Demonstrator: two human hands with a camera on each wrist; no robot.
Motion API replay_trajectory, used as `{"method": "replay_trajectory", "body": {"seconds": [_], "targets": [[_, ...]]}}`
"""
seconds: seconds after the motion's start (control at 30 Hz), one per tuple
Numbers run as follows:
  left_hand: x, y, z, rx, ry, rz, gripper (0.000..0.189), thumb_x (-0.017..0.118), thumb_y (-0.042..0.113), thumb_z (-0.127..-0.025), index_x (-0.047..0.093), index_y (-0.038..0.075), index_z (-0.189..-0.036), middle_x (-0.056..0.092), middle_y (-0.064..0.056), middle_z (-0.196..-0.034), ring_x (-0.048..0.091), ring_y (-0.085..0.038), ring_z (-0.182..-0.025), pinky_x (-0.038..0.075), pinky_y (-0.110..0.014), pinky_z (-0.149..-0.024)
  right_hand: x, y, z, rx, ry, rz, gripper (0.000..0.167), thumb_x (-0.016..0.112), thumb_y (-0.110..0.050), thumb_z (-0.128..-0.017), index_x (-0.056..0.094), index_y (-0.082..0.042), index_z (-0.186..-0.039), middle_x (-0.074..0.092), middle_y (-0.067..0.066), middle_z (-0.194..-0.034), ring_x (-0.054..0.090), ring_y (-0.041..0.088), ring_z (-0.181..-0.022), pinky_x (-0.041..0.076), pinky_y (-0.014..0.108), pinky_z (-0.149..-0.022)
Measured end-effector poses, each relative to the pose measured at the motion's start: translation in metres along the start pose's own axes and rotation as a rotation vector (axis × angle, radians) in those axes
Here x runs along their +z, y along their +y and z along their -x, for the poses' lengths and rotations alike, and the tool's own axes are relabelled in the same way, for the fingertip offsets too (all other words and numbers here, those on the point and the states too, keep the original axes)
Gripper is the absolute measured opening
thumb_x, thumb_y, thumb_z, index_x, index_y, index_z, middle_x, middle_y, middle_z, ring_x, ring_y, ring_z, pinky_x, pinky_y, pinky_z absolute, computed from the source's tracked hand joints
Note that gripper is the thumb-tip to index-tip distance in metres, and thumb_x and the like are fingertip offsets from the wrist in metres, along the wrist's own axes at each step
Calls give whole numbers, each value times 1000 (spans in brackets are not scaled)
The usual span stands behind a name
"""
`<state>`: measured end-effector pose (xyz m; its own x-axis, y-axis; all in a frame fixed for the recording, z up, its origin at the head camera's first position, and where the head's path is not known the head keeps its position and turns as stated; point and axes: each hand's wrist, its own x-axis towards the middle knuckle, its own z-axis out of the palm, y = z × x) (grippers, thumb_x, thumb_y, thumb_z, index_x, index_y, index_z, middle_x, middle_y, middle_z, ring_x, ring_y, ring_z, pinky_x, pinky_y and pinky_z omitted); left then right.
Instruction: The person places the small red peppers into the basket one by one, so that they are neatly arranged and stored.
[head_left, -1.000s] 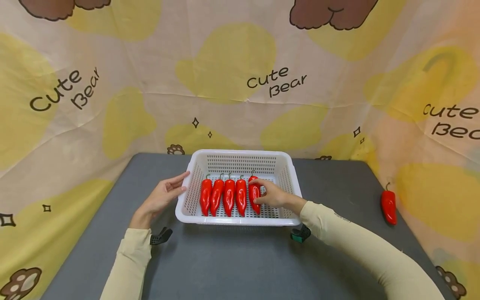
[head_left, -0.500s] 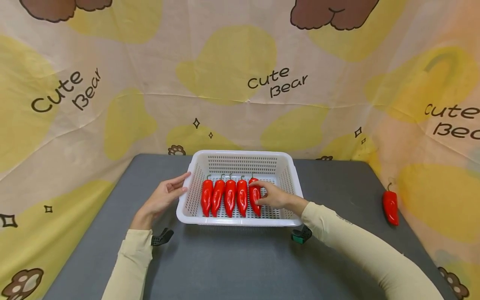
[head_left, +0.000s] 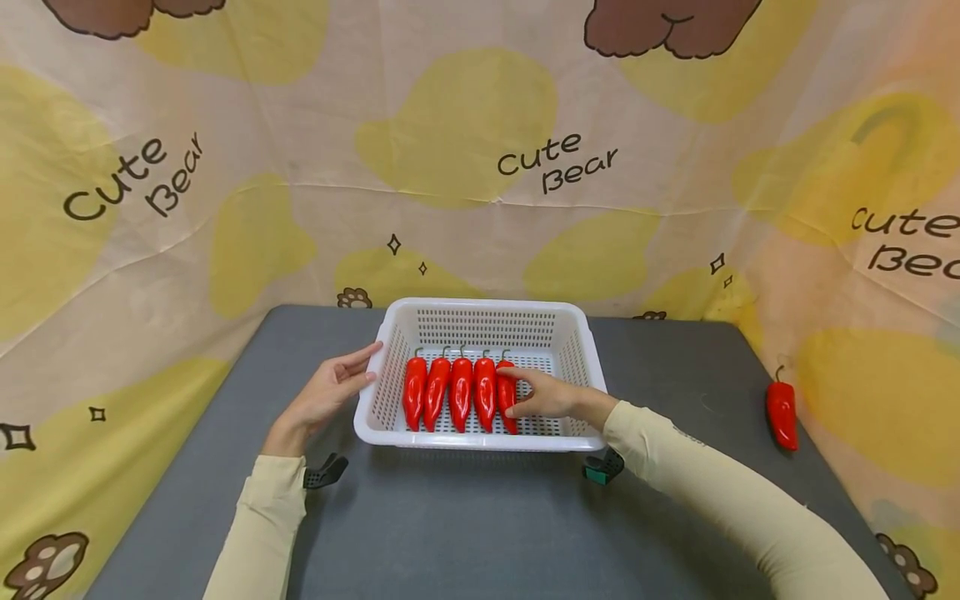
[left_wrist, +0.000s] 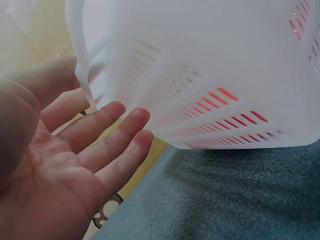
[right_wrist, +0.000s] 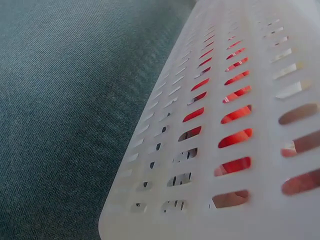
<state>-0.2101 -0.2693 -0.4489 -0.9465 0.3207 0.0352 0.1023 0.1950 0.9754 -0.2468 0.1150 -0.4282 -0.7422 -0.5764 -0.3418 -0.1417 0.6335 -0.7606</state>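
Observation:
A white slotted plastic basket (head_left: 465, 443) stands on the table with several glossy red peppers (head_left: 461, 396) side by side in it, green stems toward the back. My right hand (head_left: 547, 395) reaches over the basket's right side and holds the rightmost red pepper (head_left: 506, 396) between thumb and fingers, close beside its neighbour. At the basket's left rim, my left hand (head_left: 330, 396) touches with extended fingers; the left wrist view shows its palm (left_wrist: 55, 175) and straight fingers along the outer wall. The basket wall (right_wrist: 200, 220) mostly hides the right hand in the right wrist view.
Another red pepper (head_left: 782, 415) lies alone near the right edge of the dark grey table (head_left: 465, 525). A patterned cloth (head_left: 450, 150) printed with bears and lettering hangs behind and at both sides.
My right hand has shifted slightly left with the rightmost pepper, narrowing the gap to the pepper beside it. The left hand and the basket stay in place.

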Motion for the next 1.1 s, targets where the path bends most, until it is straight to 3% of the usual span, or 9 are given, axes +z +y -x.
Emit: {"method": "replay_trajectory", "body": {"seconds": [0.33,0.7,0.93,1.1], "targets": [[0,-1,0,-7,1,-2,62,61,14,-101,34,8,-158,37,-22,-161,60,4,-118,53,-23,-97,-1,0,2,18,-14,-74,76,73,-20,-92,35,-19,-158,33,14,-163,55,35,-131,41,55,-115],[-2,-1,-1,-15,9,-14,63,62,16,-101,35,9,-158,36,-21,-161,60,5,-117,53,-22,-97,-4,-1,2,47,-3,-86,80,71,-24,-93,28,-21,-161,29,14,-165,43,37,-141,39,59,-116],[-2,-1,-1,-27,6,-17,63,62,17,-101,35,9,-158,35,-21,-162,59,5,-117,53,-22,-97,-10,-2,6,47,1,-105,77,69,-27,-95,28,-19,-161,29,17,-165,50,35,-133,50,51,-106],[0,0,0,-33,10,-25,64,62,18,-101,34,10,-158,36,-20,-162,59,5,-117,53,-23,-98,-23,-10,13,6,11,-181,77,65,-28,-98,23,-17,-161,16,22,-167,34,44,-147,46,56,-110]]}}
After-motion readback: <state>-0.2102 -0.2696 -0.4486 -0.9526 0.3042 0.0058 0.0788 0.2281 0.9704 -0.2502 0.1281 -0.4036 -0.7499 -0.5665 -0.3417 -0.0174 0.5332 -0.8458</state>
